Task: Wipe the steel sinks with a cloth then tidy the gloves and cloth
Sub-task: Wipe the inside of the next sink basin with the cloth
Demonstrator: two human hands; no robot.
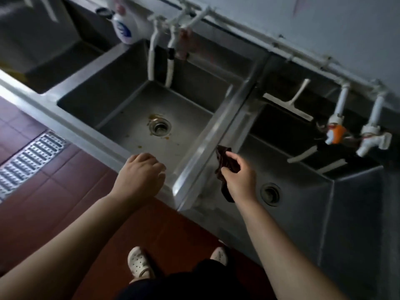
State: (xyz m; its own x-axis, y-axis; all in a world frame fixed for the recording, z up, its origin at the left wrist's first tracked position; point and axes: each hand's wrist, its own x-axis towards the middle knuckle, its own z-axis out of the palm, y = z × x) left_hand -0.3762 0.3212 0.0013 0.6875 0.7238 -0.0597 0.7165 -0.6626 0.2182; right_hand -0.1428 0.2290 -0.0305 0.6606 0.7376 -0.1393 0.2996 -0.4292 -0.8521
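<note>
Two hands work here: my right hand (pixel 239 178) pinches the dark cloth (pixel 225 167) beside the divider (pixel 216 135); my left hand (pixel 141 172) rests with fingers relaxed on the middle sink's (pixel 129 100) front rim. I would wipe toward the drain (pixel 159 126), where brown stains sit.

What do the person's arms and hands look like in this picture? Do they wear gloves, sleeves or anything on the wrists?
Both arms are bare as far as the frame shows: no sleeve reaches either forearm. The left hand and the right hand wear no gloves. No watch, bracelet or ring shows on either wrist or on the fingers, though the picture is dim and slightly blurred, so a thin ring could be missed.
</note>
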